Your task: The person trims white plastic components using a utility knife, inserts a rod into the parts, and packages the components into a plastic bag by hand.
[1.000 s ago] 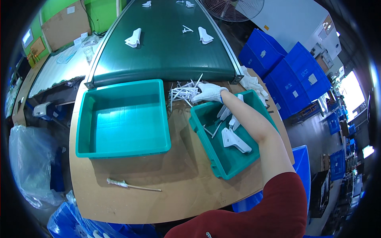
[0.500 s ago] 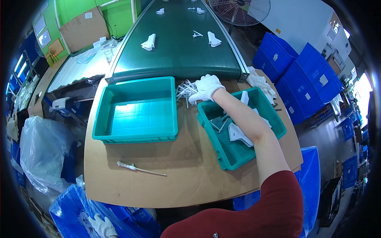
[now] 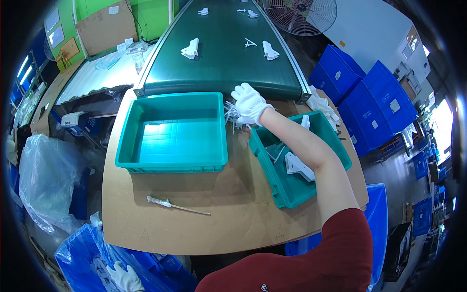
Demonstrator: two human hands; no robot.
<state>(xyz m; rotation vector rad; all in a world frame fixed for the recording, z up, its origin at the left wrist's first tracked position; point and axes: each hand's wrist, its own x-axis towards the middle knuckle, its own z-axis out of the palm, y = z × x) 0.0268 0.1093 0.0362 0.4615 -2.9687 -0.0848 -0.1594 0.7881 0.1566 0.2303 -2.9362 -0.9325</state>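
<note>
Right hand [image 3: 249, 104] seems to gather white sticks [image 3: 230, 113], calling for a pinch; whether its fingers grip, I cannot tell

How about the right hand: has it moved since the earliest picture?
Yes: judged against the near right corner of the conveyor, the right hand has shifted left and slightly up in the view.

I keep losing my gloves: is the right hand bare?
No, a white glove covers the right hand, beside the thin white sticks.
</note>
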